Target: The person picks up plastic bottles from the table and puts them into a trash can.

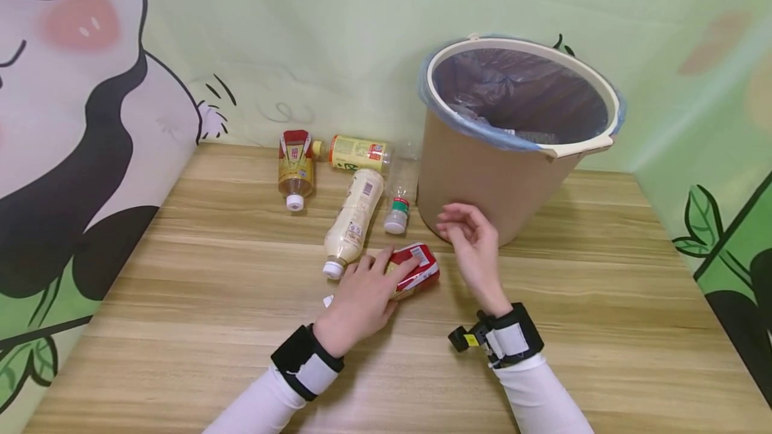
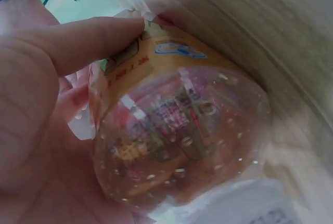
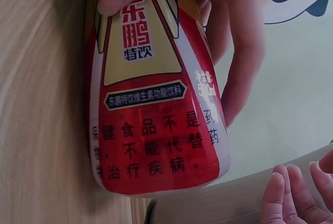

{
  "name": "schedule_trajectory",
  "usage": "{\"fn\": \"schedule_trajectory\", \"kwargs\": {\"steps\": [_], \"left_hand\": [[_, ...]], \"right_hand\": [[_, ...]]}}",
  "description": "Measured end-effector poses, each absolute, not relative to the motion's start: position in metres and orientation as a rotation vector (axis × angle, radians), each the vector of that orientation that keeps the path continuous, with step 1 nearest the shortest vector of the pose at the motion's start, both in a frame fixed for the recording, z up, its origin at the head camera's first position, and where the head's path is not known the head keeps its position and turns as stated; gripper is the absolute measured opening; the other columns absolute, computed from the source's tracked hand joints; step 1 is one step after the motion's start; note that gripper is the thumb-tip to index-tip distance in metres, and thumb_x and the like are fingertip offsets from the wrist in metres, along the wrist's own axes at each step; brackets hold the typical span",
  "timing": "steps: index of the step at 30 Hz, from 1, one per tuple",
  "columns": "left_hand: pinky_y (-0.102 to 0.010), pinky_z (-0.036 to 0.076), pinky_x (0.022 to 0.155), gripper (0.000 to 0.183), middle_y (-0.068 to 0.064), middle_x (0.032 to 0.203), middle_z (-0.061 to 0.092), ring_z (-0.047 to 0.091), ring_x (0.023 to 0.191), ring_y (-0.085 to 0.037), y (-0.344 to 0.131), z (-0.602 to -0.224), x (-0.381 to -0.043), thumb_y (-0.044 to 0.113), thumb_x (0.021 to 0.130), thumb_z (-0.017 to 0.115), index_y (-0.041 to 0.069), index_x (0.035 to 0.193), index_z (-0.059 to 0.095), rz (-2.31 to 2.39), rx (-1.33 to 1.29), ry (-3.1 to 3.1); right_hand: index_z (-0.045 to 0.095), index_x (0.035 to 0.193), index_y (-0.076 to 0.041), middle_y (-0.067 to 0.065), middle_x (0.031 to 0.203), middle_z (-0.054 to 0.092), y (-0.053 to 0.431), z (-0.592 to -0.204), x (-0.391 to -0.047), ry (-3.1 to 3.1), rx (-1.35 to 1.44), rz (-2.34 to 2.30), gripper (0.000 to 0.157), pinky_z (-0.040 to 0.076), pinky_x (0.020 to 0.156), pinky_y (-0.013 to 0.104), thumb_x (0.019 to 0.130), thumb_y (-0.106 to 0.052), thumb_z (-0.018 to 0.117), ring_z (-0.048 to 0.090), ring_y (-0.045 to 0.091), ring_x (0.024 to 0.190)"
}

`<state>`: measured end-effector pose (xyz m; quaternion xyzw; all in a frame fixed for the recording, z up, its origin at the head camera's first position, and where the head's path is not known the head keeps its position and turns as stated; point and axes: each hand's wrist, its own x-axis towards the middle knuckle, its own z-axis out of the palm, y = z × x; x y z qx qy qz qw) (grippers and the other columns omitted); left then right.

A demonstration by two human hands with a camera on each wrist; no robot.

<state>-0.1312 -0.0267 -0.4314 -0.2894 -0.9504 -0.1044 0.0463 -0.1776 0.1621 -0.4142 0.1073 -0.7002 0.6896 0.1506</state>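
My left hand [image 1: 364, 300] grips a red-and-yellow drink bottle [image 1: 423, 265] lying on its side on the wooden table [image 1: 199, 353]. Thumb and fingers wrap its middle, and the base points toward my right hand. In the left wrist view the bottle's clear shoulder [image 2: 182, 141] and white cap [image 2: 250, 208] show. Its red label [image 3: 156, 125] faces the right wrist camera. Holding nothing, my right hand [image 1: 476, 256] hovers to the right of the bottle, fingers loosely bent, in front of the bin [image 1: 482, 179].
Behind the left hand lie a cream-coloured bottle [image 1: 356, 213], a clear bottle with a green-and-red label [image 1: 401, 186], a yellow-labelled bottle [image 1: 358, 153] and another red-and-yellow bottle [image 1: 295, 166]. The tall brown bin holds a blue liner [image 1: 512, 86]. A panda-printed cloth [image 1: 301, 39] hangs behind.
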Motion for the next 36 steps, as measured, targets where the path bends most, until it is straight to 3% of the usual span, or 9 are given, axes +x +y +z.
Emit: {"fn": "schedule_trajectory", "kwargs": {"steps": [4, 10, 20, 28, 36], "left_hand": [[-0.051, 0.047, 0.082, 0.075, -0.017, 0.136, 0.045, 0.053, 0.104, -0.037, -0.029, -0.428, -0.133, 0.025, 0.078, 0.075, 0.025, 0.143, 0.037, -0.393, -0.912, -2.849], [-0.053, 0.046, 0.088, 0.076, -0.016, 0.138, 0.043, 0.052, 0.108, -0.038, -0.043, -0.406, -0.142, 0.026, 0.08, 0.073, 0.023, 0.145, 0.035, -0.652, -0.866, -2.77], [-0.041, 0.048, 0.088, 0.078, -0.005, 0.141, 0.04, 0.048, 0.113, -0.019, -0.053, -0.378, -0.159, 0.028, 0.086, 0.069, 0.024, 0.15, 0.024, -1.364, -0.734, -2.469], [-0.046, 0.05, 0.083, 0.073, -0.016, 0.142, 0.038, 0.052, 0.106, -0.031, -0.043, -0.352, -0.148, 0.014, 0.09, 0.063, 0.018, 0.149, 0.021, -1.901, -0.546, -2.271], [-0.044, 0.048, 0.085, 0.071, -0.009, 0.141, 0.039, 0.049, 0.112, -0.027, -0.037, -0.379, -0.159, 0.023, 0.092, 0.06, 0.034, 0.148, 0.017, -1.998, -0.554, -2.218]], "right_hand": [[0.054, 0.112, 0.014, 0.034, 0.102, 0.056, 0.162, -0.413, -0.177, -2.002, 0.315, 1.987, 0.024, 0.055, 0.076, 0.026, 0.089, 0.013, 0.049, 0.063, 0.018, 0.084], [0.054, 0.113, 0.013, 0.03, 0.103, 0.058, 0.163, -0.408, -0.176, -2.005, 0.319, 1.972, 0.024, 0.056, 0.078, 0.031, 0.09, 0.011, 0.048, 0.062, 0.029, 0.088], [0.055, 0.113, 0.012, 0.029, 0.102, 0.058, 0.152, -0.397, -0.175, -1.97, 0.376, 1.949, 0.024, 0.055, 0.078, 0.033, 0.09, 0.011, 0.05, 0.061, 0.031, 0.088], [0.052, 0.122, 0.009, 0.028, 0.11, 0.056, 0.145, -0.389, -0.171, -1.984, 0.425, 1.943, 0.035, 0.053, 0.084, 0.041, 0.087, 0.014, 0.047, 0.057, 0.043, 0.095], [0.046, 0.138, -0.001, 0.017, 0.13, 0.053, 0.137, -0.39, -0.164, -2.108, 0.494, 1.898, 0.045, 0.05, 0.092, 0.033, 0.093, 0.003, 0.049, 0.057, 0.03, 0.11]]}}
